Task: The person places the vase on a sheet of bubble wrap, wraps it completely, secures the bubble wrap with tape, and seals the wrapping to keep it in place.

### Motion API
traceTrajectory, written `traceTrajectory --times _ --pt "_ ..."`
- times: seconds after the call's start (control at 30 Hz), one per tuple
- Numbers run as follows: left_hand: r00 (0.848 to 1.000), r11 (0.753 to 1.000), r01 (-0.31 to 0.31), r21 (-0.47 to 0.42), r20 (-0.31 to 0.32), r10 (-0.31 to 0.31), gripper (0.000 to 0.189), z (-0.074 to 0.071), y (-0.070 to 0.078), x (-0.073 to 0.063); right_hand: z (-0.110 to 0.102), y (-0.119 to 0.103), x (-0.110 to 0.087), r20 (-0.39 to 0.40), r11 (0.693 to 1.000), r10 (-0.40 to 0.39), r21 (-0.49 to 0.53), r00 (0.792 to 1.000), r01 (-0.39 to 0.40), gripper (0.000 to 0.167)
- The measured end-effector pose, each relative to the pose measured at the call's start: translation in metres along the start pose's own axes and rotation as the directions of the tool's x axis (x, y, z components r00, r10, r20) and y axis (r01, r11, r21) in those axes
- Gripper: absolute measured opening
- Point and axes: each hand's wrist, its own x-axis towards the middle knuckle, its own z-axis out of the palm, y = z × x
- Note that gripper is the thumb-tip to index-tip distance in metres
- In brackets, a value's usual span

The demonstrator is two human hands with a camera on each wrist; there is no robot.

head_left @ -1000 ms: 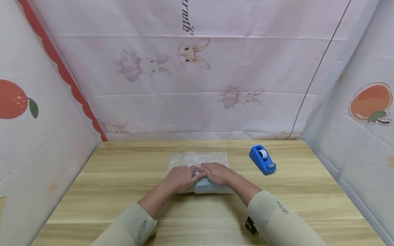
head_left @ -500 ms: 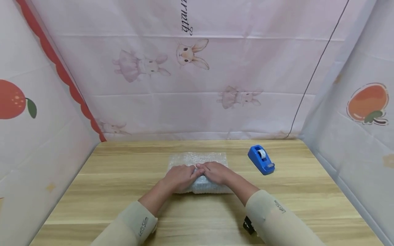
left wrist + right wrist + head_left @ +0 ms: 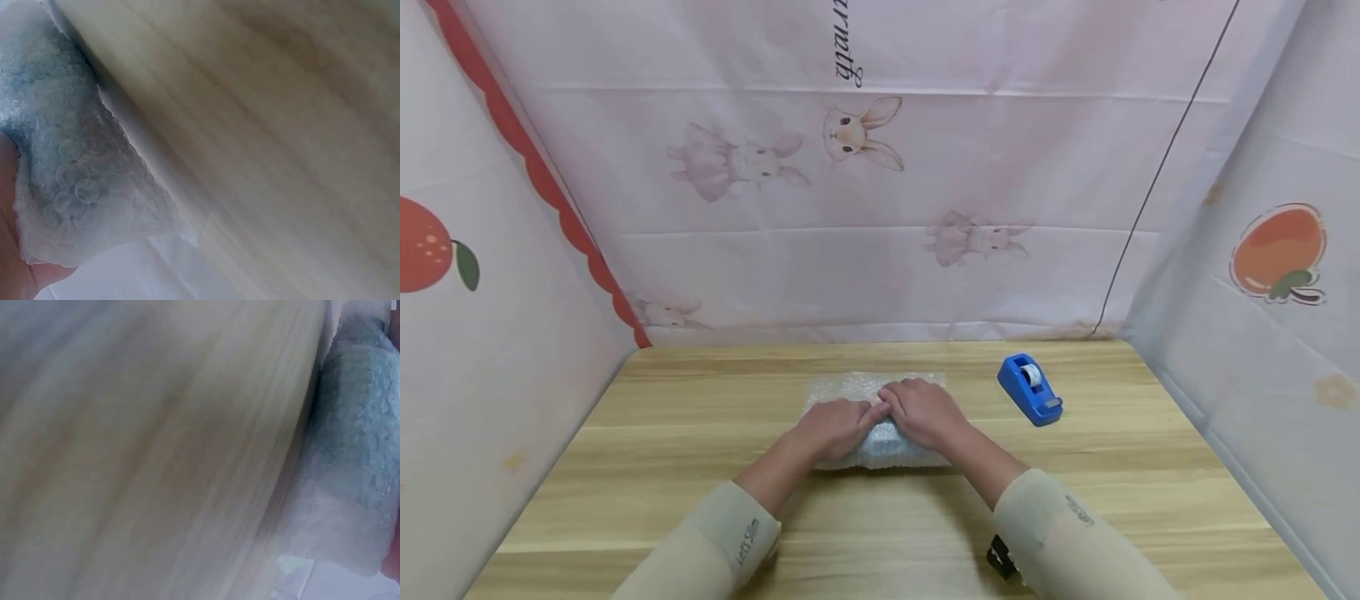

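A bundle of bubble wrap (image 3: 887,452) lies across the middle of the wooden table, with a bluish tint showing through its layers. Behind it a flat stretch of the same sheet extends toward the back wall. My left hand (image 3: 837,427) grips the bundle's left part from above, thumb pointing inward. On its right part my right hand (image 3: 927,414) holds on with fingers bent over the far side. The two hands meet near the middle. In the left wrist view, the wrap (image 3: 81,181) bulges beside the palm; the right wrist view shows its other end (image 3: 350,444).
A blue tape dispenser (image 3: 1032,392) with a white roll stands at the back right of the wooden table (image 3: 700,400). Printed cloth walls (image 3: 820,275) close in the back and both sides. A black piece (image 3: 1002,557) shows by the right sleeve.
My right hand has shifted slightly forward over the bundle, and its fingers now reach farther across the flat sheet. The left hand has stayed nearly in place. The head view has turned slightly right.
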Motion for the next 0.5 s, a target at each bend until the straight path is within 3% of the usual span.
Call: traceTrajectory --times 0.07,0.17,0.33,0.5 --pt "1.0 1.0 0.02 -0.015 0.017 -0.02 0.085 -0.001 -0.001 0.002 -0.002 -0.002 -0.003 -0.084 0.997 -0.012 -0.074 0.996 0.006 0.049" --pt "0.998 0.998 0.052 -0.042 0.048 -0.05 0.087 -0.003 -0.003 0.004 -0.005 -0.005 -0.011 -0.126 0.988 -0.059 -0.151 0.99 0.04 0.049" --pt "0.993 0.992 0.096 -0.077 0.071 -0.091 0.092 -0.006 -0.005 0.007 -0.004 -0.012 -0.022 -0.079 0.963 -0.138 -0.244 0.987 0.115 0.08" --pt "0.99 0.986 0.112 -0.12 0.094 -0.101 0.098 -0.006 -0.008 0.011 0.002 -0.016 -0.028 -0.02 0.962 -0.092 -0.258 0.996 0.083 0.101"
